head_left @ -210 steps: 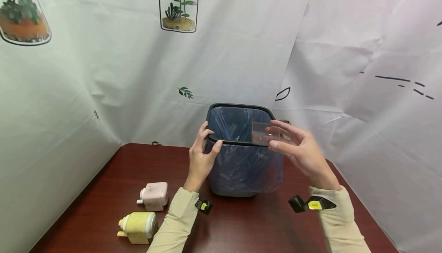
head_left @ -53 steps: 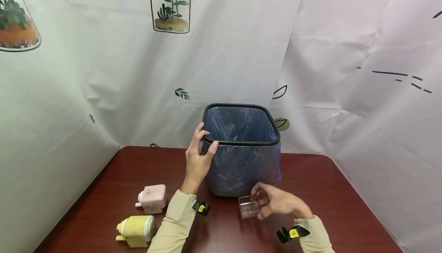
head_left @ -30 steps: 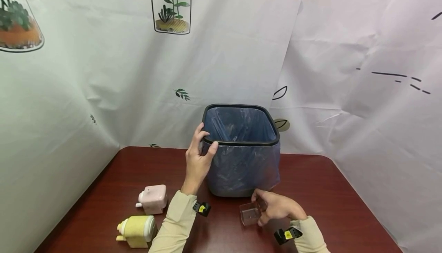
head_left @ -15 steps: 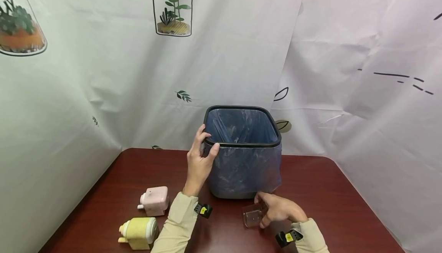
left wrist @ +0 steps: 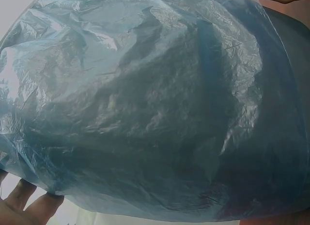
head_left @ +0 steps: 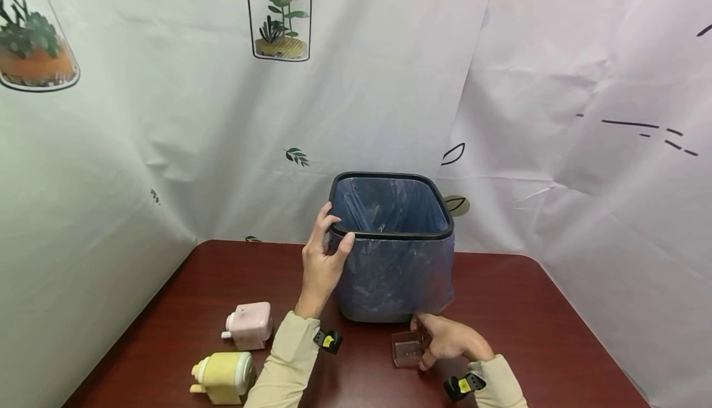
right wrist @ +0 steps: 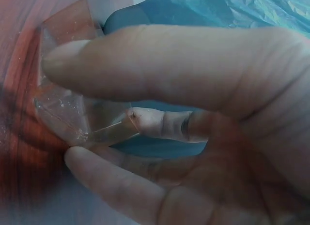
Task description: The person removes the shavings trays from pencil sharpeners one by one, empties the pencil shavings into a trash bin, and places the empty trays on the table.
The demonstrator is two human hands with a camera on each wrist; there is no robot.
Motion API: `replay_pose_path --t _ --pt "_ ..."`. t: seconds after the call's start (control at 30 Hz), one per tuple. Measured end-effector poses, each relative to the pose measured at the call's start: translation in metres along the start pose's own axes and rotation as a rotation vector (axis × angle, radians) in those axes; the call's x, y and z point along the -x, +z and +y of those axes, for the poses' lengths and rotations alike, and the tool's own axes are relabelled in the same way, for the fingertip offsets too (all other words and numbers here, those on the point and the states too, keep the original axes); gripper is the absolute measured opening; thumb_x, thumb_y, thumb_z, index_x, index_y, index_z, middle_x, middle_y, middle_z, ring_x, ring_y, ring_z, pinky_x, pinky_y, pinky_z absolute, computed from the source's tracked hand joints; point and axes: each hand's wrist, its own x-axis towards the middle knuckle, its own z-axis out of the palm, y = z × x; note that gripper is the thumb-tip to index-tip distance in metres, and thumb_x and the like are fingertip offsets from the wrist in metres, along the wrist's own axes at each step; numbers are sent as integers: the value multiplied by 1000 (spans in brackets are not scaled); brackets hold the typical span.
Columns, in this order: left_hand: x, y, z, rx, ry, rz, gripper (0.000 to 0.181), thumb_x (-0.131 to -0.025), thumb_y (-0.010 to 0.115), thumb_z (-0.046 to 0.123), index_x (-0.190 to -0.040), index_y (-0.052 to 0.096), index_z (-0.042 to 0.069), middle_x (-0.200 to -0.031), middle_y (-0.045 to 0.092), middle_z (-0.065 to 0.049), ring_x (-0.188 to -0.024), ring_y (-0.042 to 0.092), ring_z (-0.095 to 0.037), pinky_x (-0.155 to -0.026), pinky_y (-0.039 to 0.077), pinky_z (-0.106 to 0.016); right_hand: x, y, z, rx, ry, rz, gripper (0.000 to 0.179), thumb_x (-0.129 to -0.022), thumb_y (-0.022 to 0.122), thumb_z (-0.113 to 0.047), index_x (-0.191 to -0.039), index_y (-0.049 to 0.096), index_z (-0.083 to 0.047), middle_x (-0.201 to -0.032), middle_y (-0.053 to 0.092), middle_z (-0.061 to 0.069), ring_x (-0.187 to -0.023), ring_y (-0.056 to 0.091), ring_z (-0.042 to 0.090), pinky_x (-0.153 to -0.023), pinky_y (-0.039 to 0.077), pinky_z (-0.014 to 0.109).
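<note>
Head view: clear box pinched by R hand, jutting L of fingers (long axis unclear), just in front of bin gripped by L hand.

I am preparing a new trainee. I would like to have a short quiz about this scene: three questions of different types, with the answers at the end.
1. What does the right hand hold?
A. a pen
B. a clear box
C. a cloth

2. True or false: the left hand holds the bin at its upper edge.

3. Which stands nearer to the bin: the yellow gadget or the pink gadget?

Key:
1. B
2. True
3. The pink gadget
</note>
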Motion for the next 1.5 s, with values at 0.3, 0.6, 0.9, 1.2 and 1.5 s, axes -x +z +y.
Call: replay_pose_path --t 0.3,0.6,0.9,1.2,1.5 --pt "2 -1 0 -10 -5 4 32 -85 60 10 -116 51 7 -143 36 -13 -76 58 -27 -56 43 -32 -2 7 0 141 -13 67 60 -52 80 1 -101 46 -6 -94 47 5 -84 43 20 -68 38 30" --pt "3 0 -1 -11 7 2 33 -85 60 8 -117 50 7 -143 36 -14 -95 58 -30 -60 45 -36 -3 9 -3 181 20 69 60 -51 79 3 -100 46 -7 -93 46 6 -83 43 21 -69 39 32" --pt "3 0 0 7 -4 0 33 -85 60 9 -117 51 7 -143 35 -13 -121 47 -28 -79 47 -52 5 5 -11 235 136 71 117 -58 86 -16 -145 10 0 -146 25 18 -132 26 34 -99 32 50" --pt "5 8 -36 -3 1 -5 35 -87 61 24 -121 51 21 -146 32 4 -121 48 -17 -75 50 -39 24 -5 -26 315 172 5 103 -60 86 -22 -139 27 9 -140 35 22 -129 34 37 -99 33 51" --pt "2 1 -1 -7 -31 -14 35 -86 60 12 -120 50 9 -145 33 -11 -113 53 -27 -73 49 -45 34 -7 -45 288 15 -68 49 -69 78 -33 -106 55 -11 -97 56 -1 -86 52 14 -71 44 32"
